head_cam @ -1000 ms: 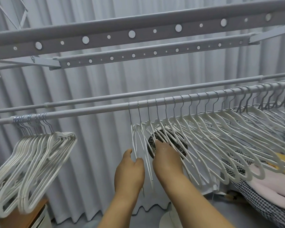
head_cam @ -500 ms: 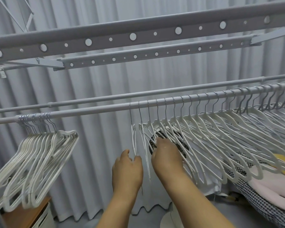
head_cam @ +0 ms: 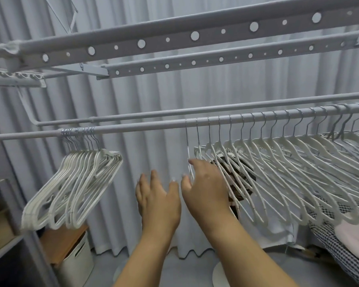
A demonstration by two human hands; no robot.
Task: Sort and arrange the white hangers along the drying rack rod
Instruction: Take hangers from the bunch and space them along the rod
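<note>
A grey drying rack rod runs across the view. A tight bunch of white hangers hangs at its left end. A long row of spaced white hangers fills the right half. The leftmost hanger of that row hangs edge-on just right of the bare middle stretch. My right hand is at this hanger, its index finger and thumb spread loosely on either side of the wire and touching it. My left hand hovers just to the left with fingers spread, holding nothing.
Two perforated grey bars cross overhead, and a second rod runs behind. A black fan stands behind the right hangers. A white bin with a wooden lid and a shelf are lower left. Checked cloth lies lower right.
My left hand has let go of the hanger wire and spread its fingers. My right hand has loosened and shifted left to the end hanger. Both hands are a little higher.
</note>
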